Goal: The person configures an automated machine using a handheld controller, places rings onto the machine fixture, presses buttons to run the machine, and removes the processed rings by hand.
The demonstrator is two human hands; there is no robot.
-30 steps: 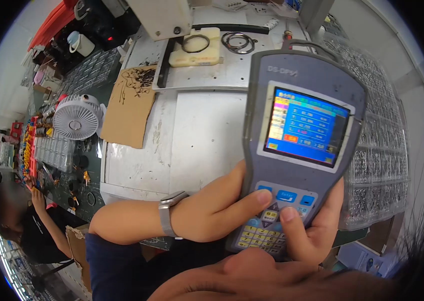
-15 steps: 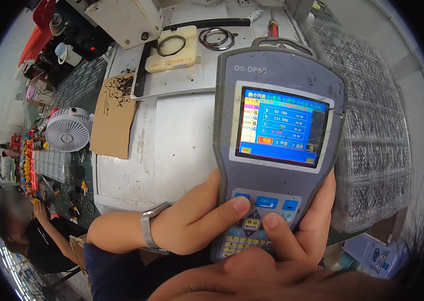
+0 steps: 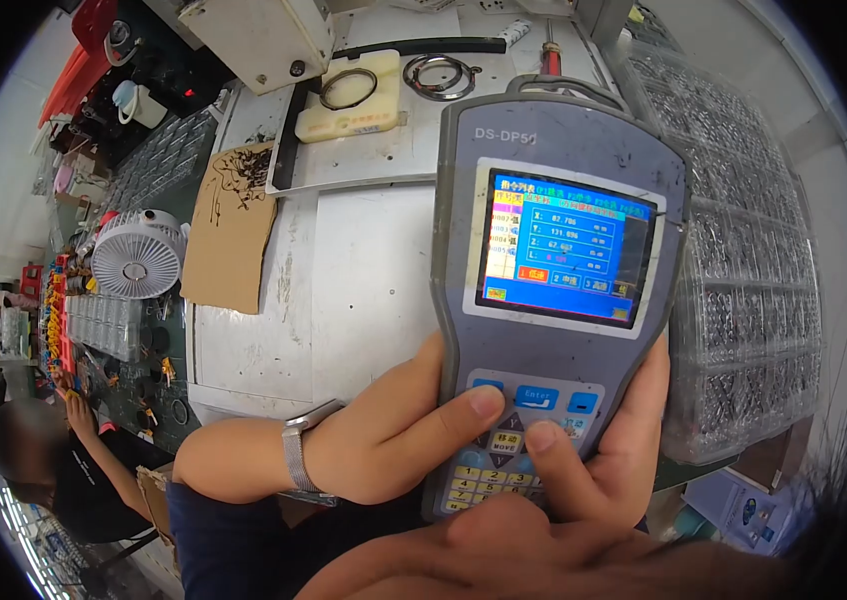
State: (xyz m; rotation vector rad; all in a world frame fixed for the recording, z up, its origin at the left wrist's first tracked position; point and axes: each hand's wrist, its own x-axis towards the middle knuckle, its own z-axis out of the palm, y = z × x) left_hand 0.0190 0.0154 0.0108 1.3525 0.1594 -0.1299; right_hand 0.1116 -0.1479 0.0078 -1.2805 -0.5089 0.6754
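Note:
A grey handheld controller (image 3: 563, 150) marked DS-DP50 is held upright between both hands, its screen (image 3: 568, 250) lit with rows of numbers. My left hand (image 3: 393, 430), with a watch on the wrist, grips its left side, the thumb on the keys below the screen. Around the lower right side wraps my right hand (image 3: 613, 450), its thumb over the keypad beside the move key. Beyond the controller, a dark ring (image 3: 348, 89) lies on a cream block (image 3: 383, 112) on the metal plate. More metal rings (image 3: 440, 77) lie to its right.
Stacked clear trays (image 3: 743, 300) stand at the right. On the left are cardboard (image 3: 223, 250) with black strands, a white fan (image 3: 138, 254) and a seated person (image 3: 83, 470). A red-handled screwdriver (image 3: 551, 58) lies behind the controller. A machine part (image 3: 263, 45) overhangs the back.
The view has shifted, and the controller sits further left in the picture than a second ago. The Z value on the screen has changed. Both hands keep their hold.

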